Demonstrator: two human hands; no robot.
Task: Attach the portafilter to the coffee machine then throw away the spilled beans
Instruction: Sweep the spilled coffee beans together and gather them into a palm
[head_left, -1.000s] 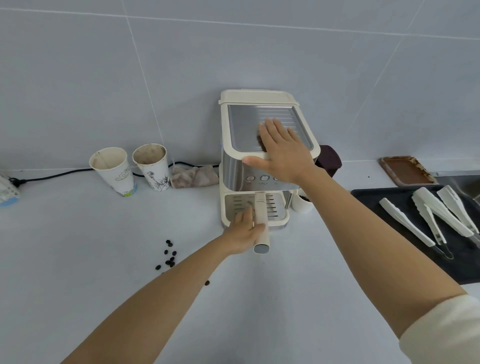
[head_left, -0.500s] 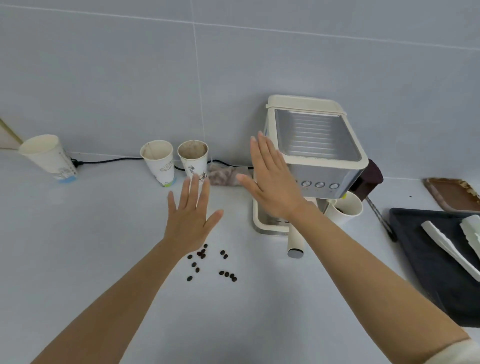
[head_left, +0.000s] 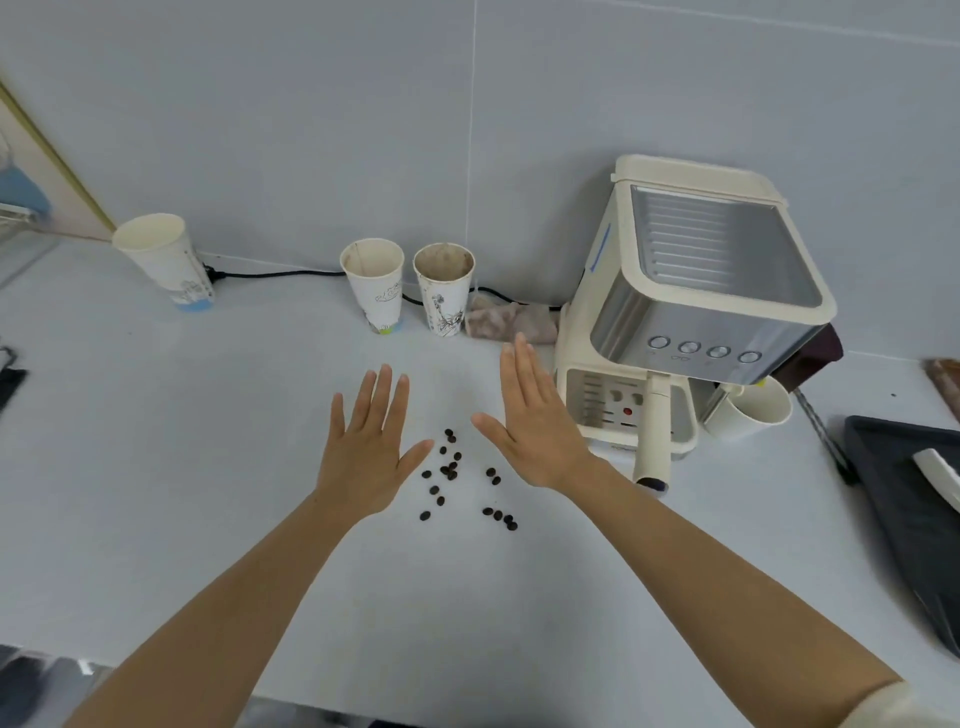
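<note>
A cream and steel coffee machine (head_left: 706, 306) stands at the right against the wall. The portafilter (head_left: 652, 431) sits under its group head, cream handle pointing toward me. Several dark coffee beans (head_left: 457, 478) lie scattered on the white counter (head_left: 208, 441). My left hand (head_left: 369, 447) hovers flat just left of the beans, fingers spread, holding nothing. Just right of the beans is my right hand (head_left: 535, 421), open and edge-on, between the beans and the machine, also holding nothing.
Two used paper cups (head_left: 410, 286) and a crumpled cloth (head_left: 511, 322) stand behind the beans by the wall. A third cup (head_left: 166, 262) is at the far left. A white cup (head_left: 750, 410) sits right of the machine, a dark tray (head_left: 914, 519) with white tongs beyond it.
My left hand has let go of the portafilter handle and my right hand has come off the machine's top. Both hands moved left and down to either side of the beans.
</note>
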